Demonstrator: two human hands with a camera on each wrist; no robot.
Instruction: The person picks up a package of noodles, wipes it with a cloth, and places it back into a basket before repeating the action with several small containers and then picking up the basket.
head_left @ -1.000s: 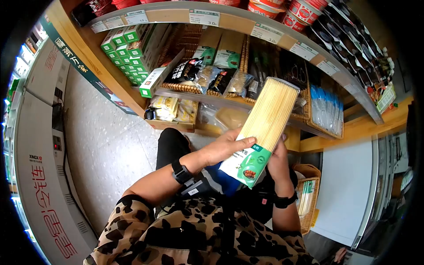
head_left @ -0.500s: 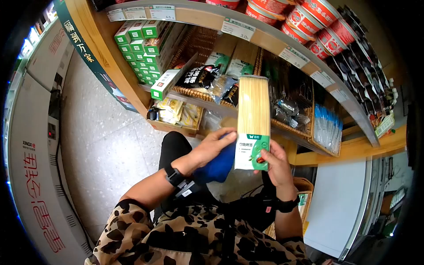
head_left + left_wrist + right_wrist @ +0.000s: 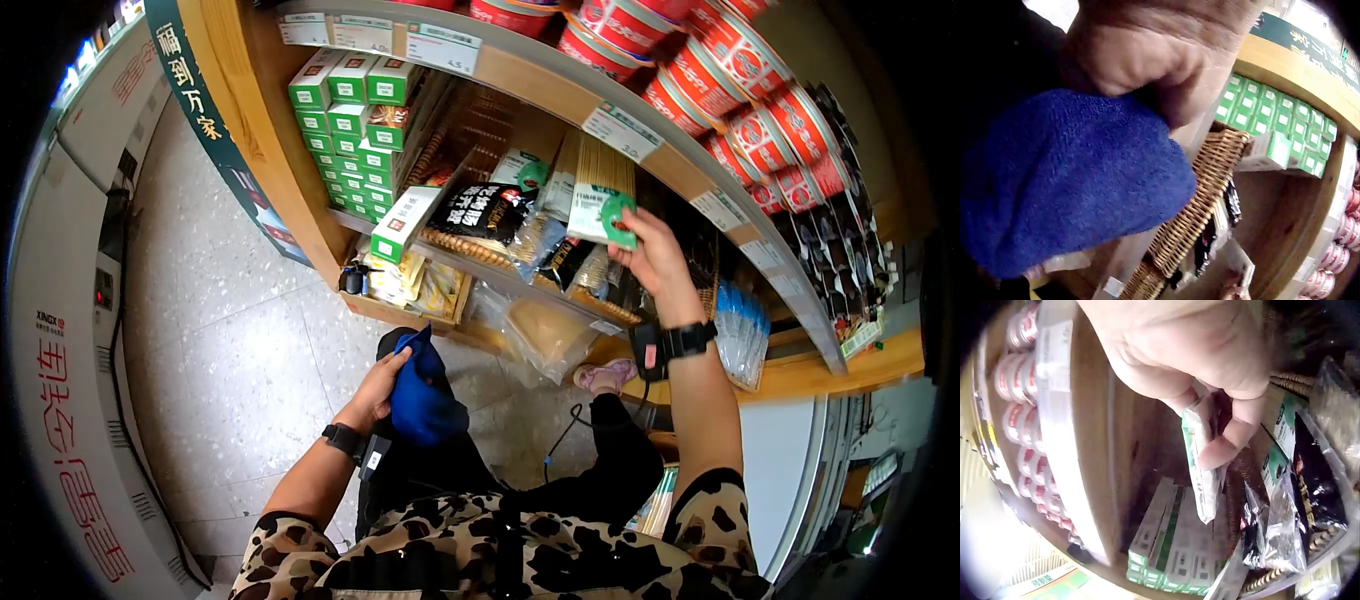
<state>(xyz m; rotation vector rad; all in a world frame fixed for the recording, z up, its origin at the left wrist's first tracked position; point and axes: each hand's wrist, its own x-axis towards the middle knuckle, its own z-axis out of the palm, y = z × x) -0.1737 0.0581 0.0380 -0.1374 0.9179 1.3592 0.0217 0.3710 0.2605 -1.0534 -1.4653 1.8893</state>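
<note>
My right hand (image 3: 655, 255) pinches the green-and-white labelled end of a pack of bamboo skewers (image 3: 603, 190). The pack reaches into the shelf, over a wicker basket (image 3: 1207, 181) of other packs. In the right wrist view the same pack (image 3: 1202, 472) shows edge-on between thumb and fingers. Low over the knee, my left hand (image 3: 380, 386) grips a blue cloth (image 3: 428, 400), which hangs down and fills much of the left wrist view. Black-bagged packs (image 3: 485, 212) and clear-wrapped ones lie in the basket beside the skewers.
Green-and-white boxes (image 3: 345, 125) are stacked at the shelf's left, with one box (image 3: 405, 222) lying forward. Above runs a shelf edge with price tags (image 3: 443, 47) and red tubs (image 3: 740, 55). Below stands a carton of yellow packets (image 3: 410, 285). A white freezer (image 3: 65, 350) lines the left.
The skewer pack went from both hands in front of the body up to the shelf in my right hand. My left hand let go of it and moved down left with the blue cloth.
</note>
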